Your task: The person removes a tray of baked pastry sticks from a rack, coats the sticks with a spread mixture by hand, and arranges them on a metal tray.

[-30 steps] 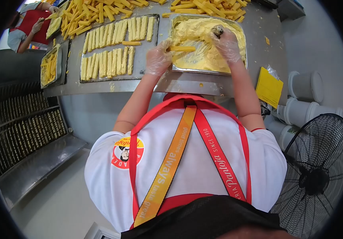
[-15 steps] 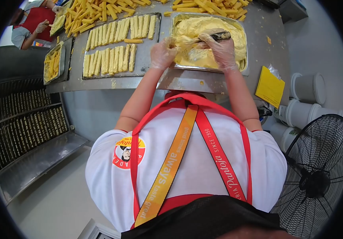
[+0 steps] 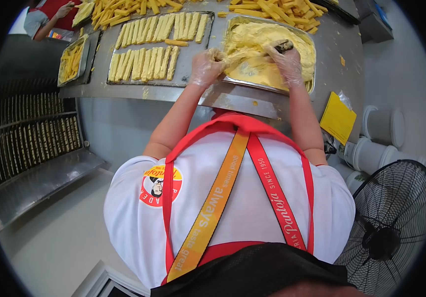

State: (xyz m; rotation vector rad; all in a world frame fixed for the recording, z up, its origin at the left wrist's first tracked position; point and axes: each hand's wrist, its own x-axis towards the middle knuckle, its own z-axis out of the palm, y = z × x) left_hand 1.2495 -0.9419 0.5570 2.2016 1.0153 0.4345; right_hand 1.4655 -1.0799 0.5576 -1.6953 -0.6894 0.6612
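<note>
A metal pan [image 3: 315, 74] of pale yellow cream [image 3: 252, 37] stands before me at the table edge. My right hand [image 3: 288, 65], in a clear plastic glove, is closed round a spatula's dark handle [image 3: 284, 46] over the pan; its blade is hidden. At the pan's left rim my gloved left hand [image 3: 207, 68] has curled fingers smeared with cream. What those fingers hold is hidden. Left of that hand lies a dark baking tray [image 3: 188, 52] with two rows of cream-coated sticks [image 3: 143, 64]. One uncoated orange-yellow stick [image 3: 176, 43] rests between the rows.
Piles of plain sticks [image 3: 277, 11] lie at the back of the metal table [image 3: 89, 91]. Another pan [image 3: 74, 59] stands far left, near a co-worker's gloved hand [image 3: 65, 10]. A yellow sheet [image 3: 339, 118] hangs over the right edge. A fan [image 3: 386, 237] stands at right.
The view has shifted, so the table contents appear slightly to the right and higher. My hands are farther apart, the right one over the pan's right side with the spatula.
</note>
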